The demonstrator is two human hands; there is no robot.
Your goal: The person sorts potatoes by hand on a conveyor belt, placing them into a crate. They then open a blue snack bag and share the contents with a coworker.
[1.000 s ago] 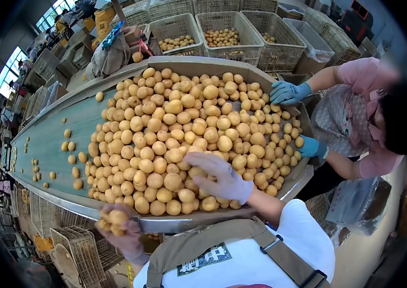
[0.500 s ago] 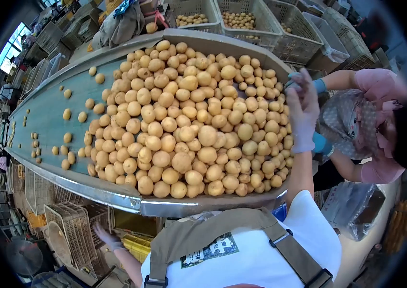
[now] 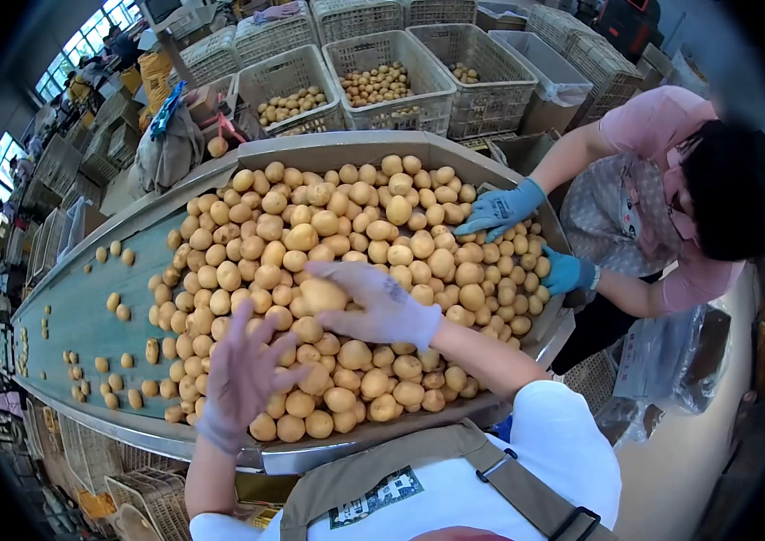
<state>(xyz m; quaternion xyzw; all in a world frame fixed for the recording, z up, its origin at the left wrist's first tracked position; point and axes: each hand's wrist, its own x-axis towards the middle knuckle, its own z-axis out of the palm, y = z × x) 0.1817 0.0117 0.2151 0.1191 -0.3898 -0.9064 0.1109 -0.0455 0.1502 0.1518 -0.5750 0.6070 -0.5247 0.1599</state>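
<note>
A thick heap of yellow potatoes [image 3: 261,225] covers the right part of the sorting table. My right hand [image 3: 382,305], in a pale thin glove, reaches over the heap with thumb and fingers around a large potato [image 3: 322,296]. My left hand [image 3: 245,371], gloved the same way, hovers over the near side of the heap. Its fingers are spread and nothing is in them.
A green conveyor belt [image 3: 85,311] with scattered potatoes runs off to the left. Plastic crates [image 3: 391,86] partly filled with potatoes stand behind the table's metal rim. At the right, a co-worker's blue-gloved hands [image 3: 504,209] touch the heap.
My right hand has come from the table's right end to mid-heap and closed around a potato. My left hand has risen from below the near edge to over the heap. The view has shifted.
</note>
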